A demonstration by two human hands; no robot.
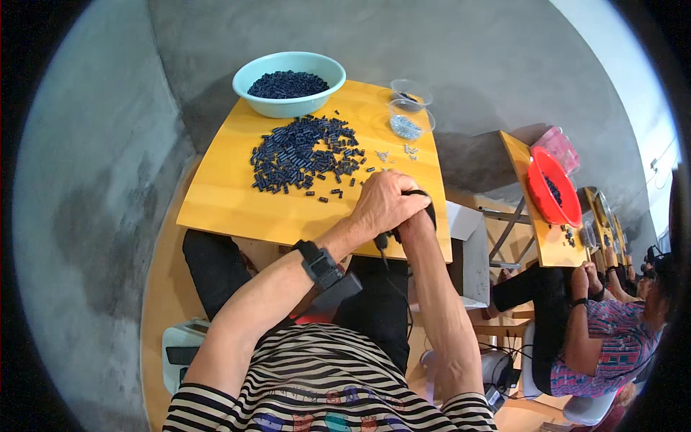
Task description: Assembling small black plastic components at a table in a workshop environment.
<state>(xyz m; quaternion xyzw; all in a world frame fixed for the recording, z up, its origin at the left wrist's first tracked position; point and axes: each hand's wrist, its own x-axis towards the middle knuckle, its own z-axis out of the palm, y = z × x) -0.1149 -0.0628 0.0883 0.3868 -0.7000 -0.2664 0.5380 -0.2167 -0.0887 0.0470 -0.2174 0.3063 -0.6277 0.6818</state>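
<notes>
My left hand (386,203) is bent over my right wrist, its thumb lying across it and its fingers closed around a black wrist strap (430,209). A black cable plug (381,242) hangs just below. Most of my right hand (415,219) is hidden under the left, so its fingers do not show. A black strapped device (318,265) sits on my left wrist. Just beyond the hands, small dark cylindrical pieces (288,155) are heaped loosely on the yellow table (237,209). Several small silvery parts (383,155) lie to their right.
A light blue basin (289,109) full of dark pieces stands at the back left. Clear plastic bowls (430,119) with small parts are at the back right. To the right, another person (597,345) sits at a table with a red basin (547,209). A white box (471,266) stands beside my table.
</notes>
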